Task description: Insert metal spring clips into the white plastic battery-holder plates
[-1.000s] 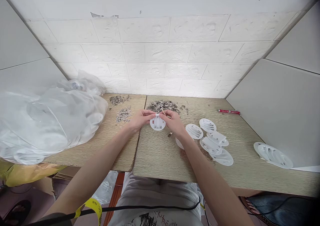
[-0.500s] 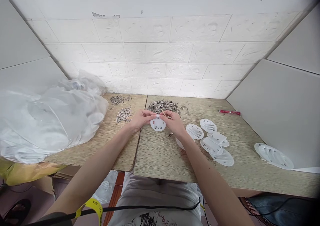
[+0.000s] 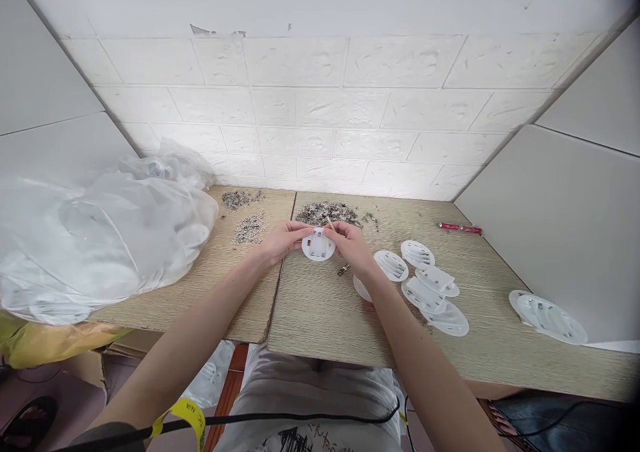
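A round white plastic battery housing [image 3: 319,247] with slots and small metal contacts is held upright over the table. My left hand [image 3: 286,240] pinches its upper left edge. At its upper right, my right hand [image 3: 350,244] presses with thumb and fingers, and a thin pale stick [image 3: 331,223] pokes up from that grip. Whether a small contact lies under the fingertips is hidden. Just below my right hand lies a small metal clip [image 3: 343,270]. Behind both hands spreads a pile of metal contacts [image 3: 327,215].
Several white housings [image 3: 423,293] lie right of my right forearm, and another group [image 3: 549,315] sits by the right partition. Two small metal heaps [image 3: 249,229] are at left, beside a big plastic bag [image 3: 110,232]. A red pen-like tool [image 3: 459,228] lies far right.
The view has shifted slightly. Both hands keep their grip on the housing, which is tipped a little differently, and the right hand's fingers have moved only slightly.
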`<action>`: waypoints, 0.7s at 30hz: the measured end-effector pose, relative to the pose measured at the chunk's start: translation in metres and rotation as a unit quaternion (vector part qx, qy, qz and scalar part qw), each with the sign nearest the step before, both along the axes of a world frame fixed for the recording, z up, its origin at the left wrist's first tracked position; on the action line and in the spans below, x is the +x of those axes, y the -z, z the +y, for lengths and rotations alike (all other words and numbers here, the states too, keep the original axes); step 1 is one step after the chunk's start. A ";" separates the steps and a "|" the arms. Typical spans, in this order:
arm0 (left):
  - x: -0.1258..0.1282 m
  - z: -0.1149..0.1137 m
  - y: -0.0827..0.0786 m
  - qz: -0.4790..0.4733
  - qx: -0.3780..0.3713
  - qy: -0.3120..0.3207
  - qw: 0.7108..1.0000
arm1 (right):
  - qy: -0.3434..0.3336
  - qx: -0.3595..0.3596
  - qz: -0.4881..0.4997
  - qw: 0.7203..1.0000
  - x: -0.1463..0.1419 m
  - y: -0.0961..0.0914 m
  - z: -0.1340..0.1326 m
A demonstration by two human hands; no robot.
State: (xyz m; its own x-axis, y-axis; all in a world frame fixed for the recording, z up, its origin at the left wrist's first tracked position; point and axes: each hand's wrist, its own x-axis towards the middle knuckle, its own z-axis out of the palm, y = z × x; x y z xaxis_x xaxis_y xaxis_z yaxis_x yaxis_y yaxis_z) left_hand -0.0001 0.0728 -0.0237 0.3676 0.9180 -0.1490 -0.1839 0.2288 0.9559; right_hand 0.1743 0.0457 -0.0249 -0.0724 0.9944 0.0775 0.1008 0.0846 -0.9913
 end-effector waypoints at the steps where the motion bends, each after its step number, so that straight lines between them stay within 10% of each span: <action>1: 0.001 0.000 0.000 0.001 -0.003 -0.005 1.000 | -0.001 0.001 0.000 1.000 0.000 0.000 0.000; 13: 0.002 0.000 0.001 0.022 -0.016 -0.027 0.999 | -0.003 0.003 -0.002 1.000 -0.002 -0.001 -0.002; 18: 0.003 -0.007 -0.018 0.141 0.184 -0.050 0.972 | 0.013 -0.022 0.037 0.999 0.001 -0.005 -0.001; 21: 0.004 -0.043 -0.046 0.053 0.252 -0.110 0.960 | 0.051 -0.043 0.083 0.994 0.005 -0.008 0.000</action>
